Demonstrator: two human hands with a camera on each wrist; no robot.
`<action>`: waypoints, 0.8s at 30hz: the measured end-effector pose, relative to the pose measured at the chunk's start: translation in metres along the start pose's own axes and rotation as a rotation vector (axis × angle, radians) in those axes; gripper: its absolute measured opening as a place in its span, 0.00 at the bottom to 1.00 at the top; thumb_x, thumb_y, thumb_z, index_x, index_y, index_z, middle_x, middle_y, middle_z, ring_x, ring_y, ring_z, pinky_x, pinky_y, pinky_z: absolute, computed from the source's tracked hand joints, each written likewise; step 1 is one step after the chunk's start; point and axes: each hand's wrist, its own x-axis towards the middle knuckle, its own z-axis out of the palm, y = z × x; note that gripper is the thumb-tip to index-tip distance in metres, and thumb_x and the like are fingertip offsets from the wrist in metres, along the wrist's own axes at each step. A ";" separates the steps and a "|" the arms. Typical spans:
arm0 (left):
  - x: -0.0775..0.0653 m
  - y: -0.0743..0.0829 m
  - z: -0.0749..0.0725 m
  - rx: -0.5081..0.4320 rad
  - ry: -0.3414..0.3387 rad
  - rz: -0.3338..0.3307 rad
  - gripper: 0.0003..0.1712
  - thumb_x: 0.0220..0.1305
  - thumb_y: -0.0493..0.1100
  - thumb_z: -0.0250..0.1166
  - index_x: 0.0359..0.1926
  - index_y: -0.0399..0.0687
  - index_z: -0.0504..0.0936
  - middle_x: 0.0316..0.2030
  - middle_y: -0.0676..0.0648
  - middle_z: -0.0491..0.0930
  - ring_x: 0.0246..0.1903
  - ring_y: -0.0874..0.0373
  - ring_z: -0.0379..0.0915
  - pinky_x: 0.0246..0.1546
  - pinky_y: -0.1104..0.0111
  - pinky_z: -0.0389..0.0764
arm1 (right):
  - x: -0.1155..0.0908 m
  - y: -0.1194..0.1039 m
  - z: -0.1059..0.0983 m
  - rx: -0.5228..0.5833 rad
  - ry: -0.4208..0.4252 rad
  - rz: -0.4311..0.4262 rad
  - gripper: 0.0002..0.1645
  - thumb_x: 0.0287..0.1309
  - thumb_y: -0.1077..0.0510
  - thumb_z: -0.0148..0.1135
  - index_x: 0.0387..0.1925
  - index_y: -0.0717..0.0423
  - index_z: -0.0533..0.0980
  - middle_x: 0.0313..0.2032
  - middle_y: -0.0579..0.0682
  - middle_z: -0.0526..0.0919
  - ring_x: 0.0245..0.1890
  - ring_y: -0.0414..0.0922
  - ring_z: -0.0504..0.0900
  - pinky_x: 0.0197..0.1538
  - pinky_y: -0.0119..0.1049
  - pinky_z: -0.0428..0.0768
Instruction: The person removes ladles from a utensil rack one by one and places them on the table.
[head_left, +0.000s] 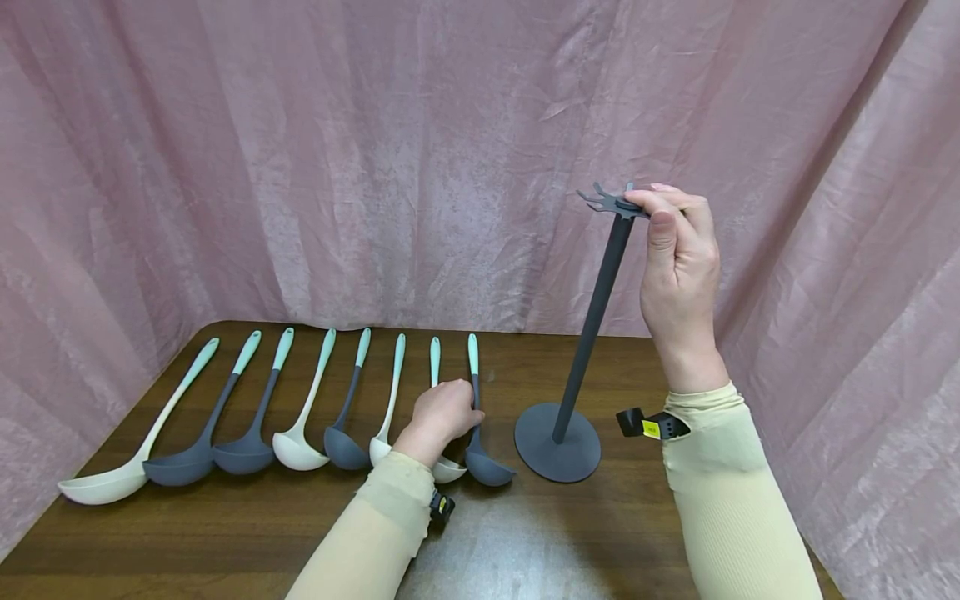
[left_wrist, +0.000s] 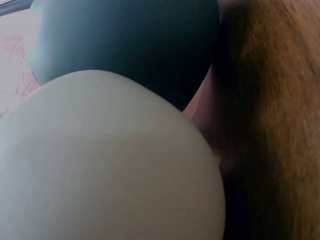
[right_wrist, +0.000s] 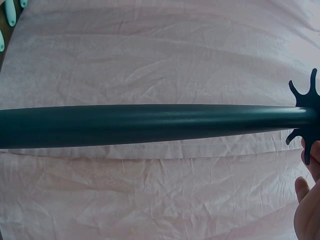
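My left hand [head_left: 444, 412] is low over the row's right end, its thumb and fingers around the shaft of the rightmost grey ladle [head_left: 487, 467]. Partly covered by that hand is a white ladle [head_left: 449, 471] beside it. Close up in the left wrist view, a white bowl [left_wrist: 110, 160] overlaps a dark bowl [left_wrist: 125, 40]. My right hand [head_left: 681, 271] holds the hooked top [head_left: 611, 202] of a dark grey stand [head_left: 592, 325], fingers bent over its right side. In the right wrist view, the thumb [right_wrist: 301, 189] is apart from the post [right_wrist: 160, 125].
Several more grey and white ladles with mint handles lie side by side to the left, including a white one [head_left: 105, 486] at the far end. The stand's round base [head_left: 547, 458] is on the wooden table [head_left: 225, 542]. Pink curtains [head_left: 420, 167] surround the table.
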 end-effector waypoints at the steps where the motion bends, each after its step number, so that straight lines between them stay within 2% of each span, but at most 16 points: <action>1: 0.000 0.001 0.000 0.000 0.004 0.003 0.26 0.73 0.61 0.73 0.19 0.58 0.79 0.22 0.53 0.77 0.24 0.54 0.74 0.26 0.56 0.76 | 0.000 0.000 0.000 -0.001 0.000 0.001 0.32 0.84 0.40 0.52 0.56 0.62 0.89 0.56 0.64 0.82 0.67 0.50 0.79 0.70 0.39 0.72; 8: 0.008 -0.002 0.008 0.027 0.004 0.001 0.25 0.71 0.62 0.73 0.19 0.59 0.80 0.22 0.55 0.79 0.24 0.55 0.76 0.26 0.55 0.77 | 0.000 -0.002 -0.001 -0.006 -0.001 0.005 0.32 0.84 0.40 0.52 0.56 0.63 0.89 0.56 0.64 0.82 0.67 0.51 0.79 0.70 0.39 0.72; 16: 0.009 -0.001 0.011 0.039 0.033 -0.004 0.22 0.67 0.62 0.77 0.23 0.57 0.83 0.28 0.53 0.83 0.29 0.55 0.80 0.31 0.54 0.82 | 0.000 -0.003 -0.002 -0.006 -0.007 0.006 0.32 0.85 0.41 0.52 0.56 0.63 0.88 0.56 0.65 0.82 0.68 0.51 0.79 0.72 0.40 0.72; 19: 0.011 0.000 0.010 0.036 0.037 0.000 0.22 0.67 0.60 0.78 0.23 0.56 0.83 0.28 0.52 0.83 0.29 0.54 0.80 0.32 0.55 0.82 | 0.000 0.000 -0.002 -0.022 -0.014 0.015 0.28 0.86 0.45 0.53 0.56 0.62 0.89 0.57 0.64 0.82 0.68 0.50 0.78 0.71 0.39 0.72; 21: 0.008 0.003 0.005 0.035 0.048 0.010 0.22 0.70 0.57 0.76 0.22 0.55 0.82 0.26 0.52 0.81 0.28 0.53 0.78 0.31 0.56 0.80 | 0.001 0.002 -0.003 -0.028 -0.024 0.023 0.24 0.87 0.49 0.53 0.57 0.62 0.88 0.57 0.63 0.82 0.69 0.50 0.78 0.72 0.39 0.71; 24: -0.012 0.020 -0.020 0.014 0.048 -0.002 0.25 0.74 0.54 0.74 0.20 0.52 0.78 0.23 0.51 0.78 0.25 0.52 0.76 0.31 0.57 0.79 | 0.001 0.003 -0.004 -0.023 -0.047 0.027 0.19 0.87 0.57 0.54 0.58 0.63 0.88 0.59 0.63 0.83 0.71 0.52 0.77 0.75 0.41 0.70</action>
